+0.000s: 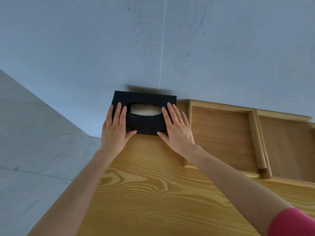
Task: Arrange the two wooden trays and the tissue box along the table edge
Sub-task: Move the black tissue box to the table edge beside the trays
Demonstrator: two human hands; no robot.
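A black tissue box [144, 99] with an oval opening showing pale tissue stands at the far left corner of the wooden table [153, 193], against the grey wall. My left hand [115, 128] grips its left end, fingers flat on top and thumb on the front face. My right hand [175, 126] holds its right end the same way. Just right of the box lies a wooden tray [219, 133], and a second wooden tray [286, 147] lies beside that one. Both trays sit along the far table edge, touching side by side.
A grey wall [153, 48] rises directly behind the table's far edge. The table's left edge drops to a grey floor [34, 142]. A pink sleeve [293, 222] shows at the lower right.
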